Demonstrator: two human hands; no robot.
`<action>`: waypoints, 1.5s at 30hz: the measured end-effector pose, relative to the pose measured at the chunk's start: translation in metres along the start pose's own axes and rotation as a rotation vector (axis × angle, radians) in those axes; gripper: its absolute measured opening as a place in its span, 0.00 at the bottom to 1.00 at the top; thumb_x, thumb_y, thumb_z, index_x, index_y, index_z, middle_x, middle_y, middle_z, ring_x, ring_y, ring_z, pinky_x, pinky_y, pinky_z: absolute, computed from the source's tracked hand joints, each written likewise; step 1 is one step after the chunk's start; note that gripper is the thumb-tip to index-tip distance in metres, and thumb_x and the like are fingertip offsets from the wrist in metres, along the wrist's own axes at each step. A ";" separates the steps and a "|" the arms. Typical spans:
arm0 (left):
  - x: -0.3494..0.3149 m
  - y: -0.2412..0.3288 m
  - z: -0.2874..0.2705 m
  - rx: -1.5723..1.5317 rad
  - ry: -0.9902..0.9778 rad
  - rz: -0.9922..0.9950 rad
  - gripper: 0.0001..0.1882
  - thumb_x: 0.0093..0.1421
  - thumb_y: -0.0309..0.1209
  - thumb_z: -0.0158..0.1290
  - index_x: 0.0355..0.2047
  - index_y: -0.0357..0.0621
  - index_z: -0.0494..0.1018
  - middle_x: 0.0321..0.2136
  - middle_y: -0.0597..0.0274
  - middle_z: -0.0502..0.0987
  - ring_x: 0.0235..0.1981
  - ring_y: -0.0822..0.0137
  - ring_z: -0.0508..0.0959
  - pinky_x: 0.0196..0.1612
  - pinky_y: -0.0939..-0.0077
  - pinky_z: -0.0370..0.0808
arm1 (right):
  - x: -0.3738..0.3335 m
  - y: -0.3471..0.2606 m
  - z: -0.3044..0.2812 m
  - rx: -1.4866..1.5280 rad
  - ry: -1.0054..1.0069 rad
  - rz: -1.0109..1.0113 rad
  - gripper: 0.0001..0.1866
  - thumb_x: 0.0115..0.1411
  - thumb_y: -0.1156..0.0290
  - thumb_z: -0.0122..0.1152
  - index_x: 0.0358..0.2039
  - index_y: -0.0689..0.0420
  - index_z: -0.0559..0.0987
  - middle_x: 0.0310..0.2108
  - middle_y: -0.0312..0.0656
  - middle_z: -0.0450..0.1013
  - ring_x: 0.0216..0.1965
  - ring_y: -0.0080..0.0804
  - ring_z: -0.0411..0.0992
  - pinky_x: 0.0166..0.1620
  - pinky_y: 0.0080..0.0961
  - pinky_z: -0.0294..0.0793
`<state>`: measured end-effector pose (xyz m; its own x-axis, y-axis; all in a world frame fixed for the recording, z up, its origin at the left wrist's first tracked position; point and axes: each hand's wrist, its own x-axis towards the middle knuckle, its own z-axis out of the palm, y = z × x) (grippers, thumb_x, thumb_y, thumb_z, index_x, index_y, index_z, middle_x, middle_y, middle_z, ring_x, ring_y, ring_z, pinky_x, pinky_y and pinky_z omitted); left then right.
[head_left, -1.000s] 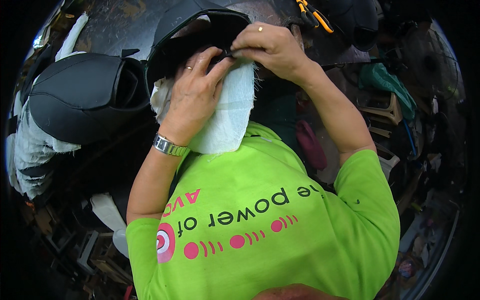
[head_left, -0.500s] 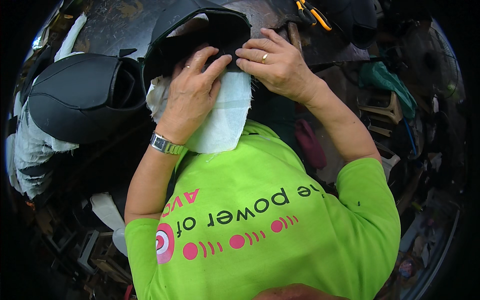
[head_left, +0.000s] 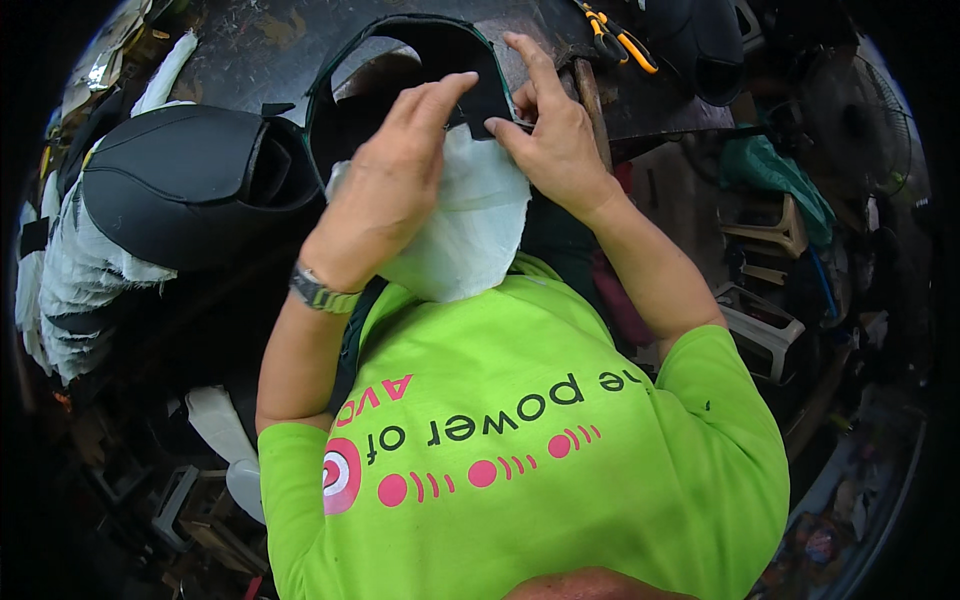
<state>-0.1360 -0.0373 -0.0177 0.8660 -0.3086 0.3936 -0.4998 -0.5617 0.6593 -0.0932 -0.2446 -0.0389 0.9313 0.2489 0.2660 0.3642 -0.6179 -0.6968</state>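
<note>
Black shell (head_left: 452, 48), white cloth (head_left: 468, 225), left fingers (head_left: 438, 100) extended, right fingers (head_left: 537, 70) spread

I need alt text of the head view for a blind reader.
A person's left hand and right hand are at the near edge of a hollow black piece, with pale cloth reaching toward a green shirt. A second black piece lies at left; orange-handled pliers lie on the dark table beyond.

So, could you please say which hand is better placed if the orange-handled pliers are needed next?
Probably the right hand: it is nearer the pliers, while the left hand is farther off, at the left edge of the white cloth.
</note>
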 end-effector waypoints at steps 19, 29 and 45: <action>-0.010 -0.018 -0.001 0.280 -0.066 -0.037 0.14 0.59 0.23 0.59 0.46 0.43 0.81 0.54 0.58 0.76 0.56 0.57 0.75 0.57 0.59 0.69 | -0.017 0.012 0.012 -0.168 -0.040 -0.524 0.31 0.49 0.57 0.78 0.50 0.59 0.79 0.52 0.47 0.75 0.54 0.49 0.72 0.60 0.45 0.67; -0.016 -0.014 -0.002 0.537 -0.004 0.233 0.11 0.58 0.37 0.65 0.41 0.53 0.84 0.40 0.71 0.83 0.43 0.69 0.81 0.56 0.63 0.64 | -0.014 0.010 0.033 0.253 0.132 -0.105 0.09 0.62 0.73 0.69 0.40 0.64 0.83 0.34 0.41 0.80 0.36 0.29 0.76 0.41 0.25 0.74; -0.022 0.008 0.048 0.582 0.036 0.098 0.06 0.54 0.24 0.58 0.33 0.35 0.75 0.34 0.52 0.76 0.38 0.56 0.78 0.45 0.65 0.77 | -0.016 0.014 0.025 0.126 0.022 -0.290 0.11 0.53 0.74 0.70 0.38 0.61 0.87 0.43 0.44 0.82 0.47 0.42 0.76 0.52 0.36 0.76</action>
<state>-0.1583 -0.0712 -0.0519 0.8098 -0.3601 0.4632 -0.4770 -0.8637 0.1625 -0.1036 -0.2385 -0.0703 0.7891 0.3841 0.4793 0.6120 -0.4259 -0.6663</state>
